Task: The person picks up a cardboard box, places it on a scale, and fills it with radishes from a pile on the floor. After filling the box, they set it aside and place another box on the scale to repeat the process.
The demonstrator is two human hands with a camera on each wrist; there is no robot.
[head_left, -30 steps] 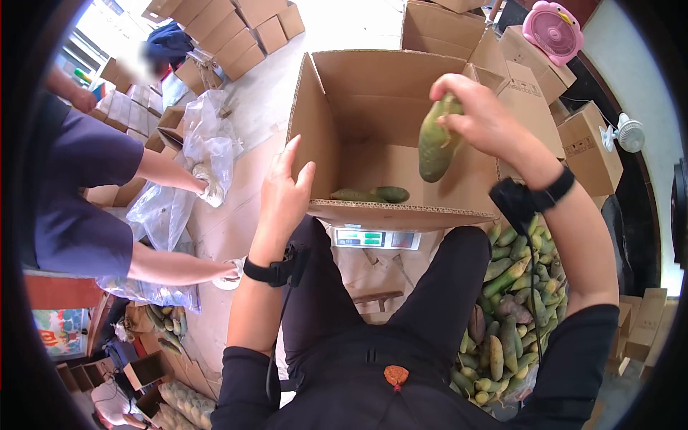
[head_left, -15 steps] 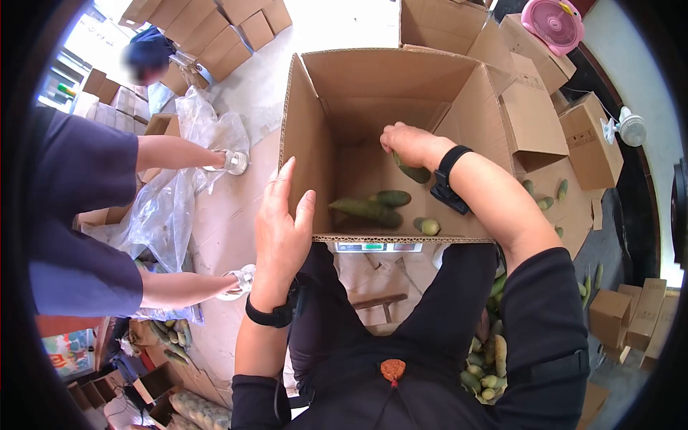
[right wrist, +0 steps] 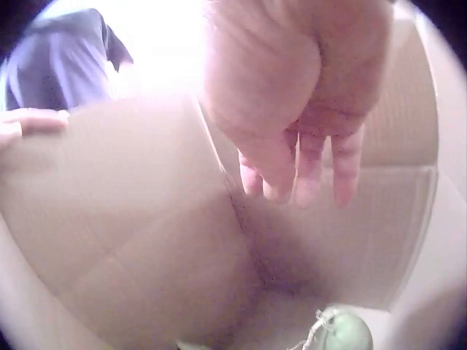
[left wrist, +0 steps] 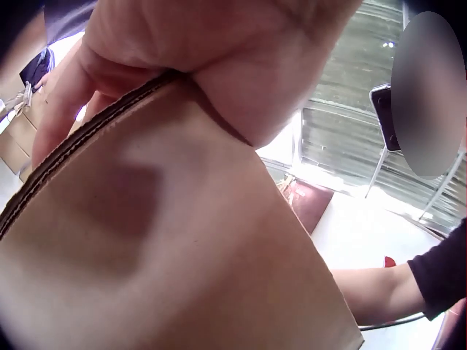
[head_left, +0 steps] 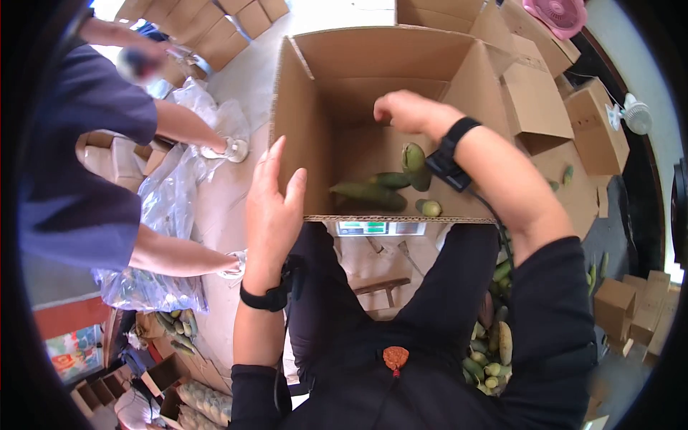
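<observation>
My left hand rests against the upper edge of the left wall of a cardboard box, fingers straight. In the left wrist view its palm lies against the cardboard edge. My right hand is inside the box's opening, holding nothing, with fingers pointing down and loosely bent in the right wrist view. Below it, one green radish leans close to a long green radish on the box floor. Another radish lies near the front wall, its pale end facing up. A radish with a stringy root shows beneath the hand.
A scale display shows under the box's front edge. Several radishes are heaped by my right leg. Other cardboard boxes stand to the right. At left another person stands beside plastic sheeting.
My right hand carried a green radish down into the box, let it go, and has risen off it. The left hand has stayed at the box's left edge.
</observation>
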